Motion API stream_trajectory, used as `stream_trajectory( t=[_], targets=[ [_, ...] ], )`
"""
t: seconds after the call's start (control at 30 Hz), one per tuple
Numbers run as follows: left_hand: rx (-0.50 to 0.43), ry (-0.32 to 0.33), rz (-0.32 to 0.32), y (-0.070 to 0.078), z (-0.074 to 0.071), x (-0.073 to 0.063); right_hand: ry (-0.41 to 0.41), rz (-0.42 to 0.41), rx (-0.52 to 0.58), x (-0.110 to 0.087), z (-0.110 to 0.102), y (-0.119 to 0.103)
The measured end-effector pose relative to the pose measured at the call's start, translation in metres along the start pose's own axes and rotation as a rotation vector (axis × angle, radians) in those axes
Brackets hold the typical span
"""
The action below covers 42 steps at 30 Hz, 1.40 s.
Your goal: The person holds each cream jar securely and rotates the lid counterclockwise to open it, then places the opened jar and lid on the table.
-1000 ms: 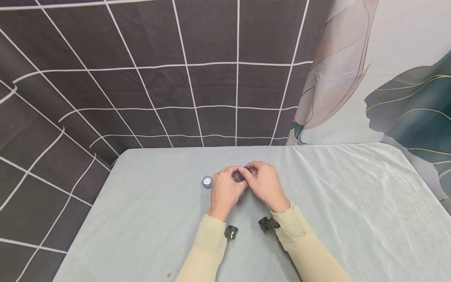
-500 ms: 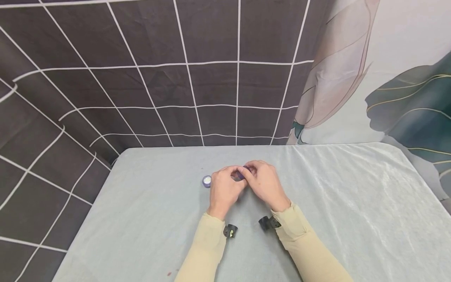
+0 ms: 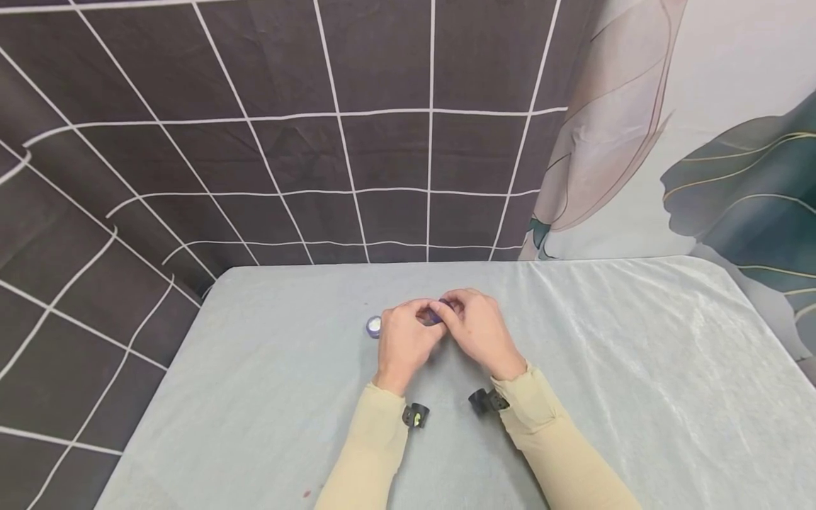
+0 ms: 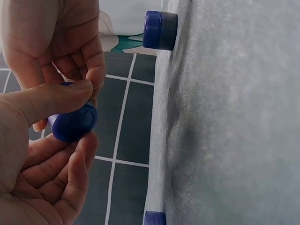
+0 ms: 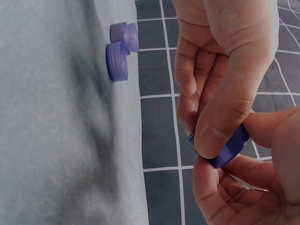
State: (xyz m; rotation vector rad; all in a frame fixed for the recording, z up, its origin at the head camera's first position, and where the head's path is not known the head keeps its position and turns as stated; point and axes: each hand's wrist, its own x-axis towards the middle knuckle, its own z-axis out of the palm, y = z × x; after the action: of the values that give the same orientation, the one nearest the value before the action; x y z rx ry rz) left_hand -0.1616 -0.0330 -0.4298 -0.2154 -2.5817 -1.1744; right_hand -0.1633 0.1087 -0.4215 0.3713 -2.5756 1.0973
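Observation:
Both hands meet over the table around one small blue round cap, which looks like a jar lid. My left hand holds it with the thumb on top and fingers below. My right hand pinches it between thumb and fingers from the other side. Its recessed round face shows in the left wrist view; fingers cover much of the rest. Left of my left hand stands a small blue-rimmed jar with a white middle, partly hidden by that hand.
A blue-topped jar stands on the cloth-covered table. In the right wrist view, a jar with a translucent neck stands behind a round blue piece. A dark gridded curtain hangs along the table's back edge.
Both hands keep their hold on the cap in nearly the same place. My left hand has shifted very slightly left, covering a little more of the blue-rimmed jar.

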Motion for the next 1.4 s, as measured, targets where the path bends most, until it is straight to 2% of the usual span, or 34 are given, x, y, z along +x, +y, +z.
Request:
stream_trajectory(
  t=[0.2,0.47,0.77,1.4],
  targets=[
    [-0.044,-0.038,-0.027,-0.002,0.000,0.001,-0.047,-0.003,-0.001,0.002,-0.003,0.000],
    [-0.051,-0.059,-0.028,-0.002,-0.001,0.002,-0.116,0.032,0.023,0.005,-0.008,0.000],
    [-0.040,-0.059,-0.011,-0.003,-0.002,0.002,-0.144,0.039,0.050,0.005,-0.011,-0.001],
    [-0.032,-0.070,0.004,-0.004,-0.005,0.002,-0.199,-0.003,0.098,0.006,-0.014,-0.002]
  ],
)
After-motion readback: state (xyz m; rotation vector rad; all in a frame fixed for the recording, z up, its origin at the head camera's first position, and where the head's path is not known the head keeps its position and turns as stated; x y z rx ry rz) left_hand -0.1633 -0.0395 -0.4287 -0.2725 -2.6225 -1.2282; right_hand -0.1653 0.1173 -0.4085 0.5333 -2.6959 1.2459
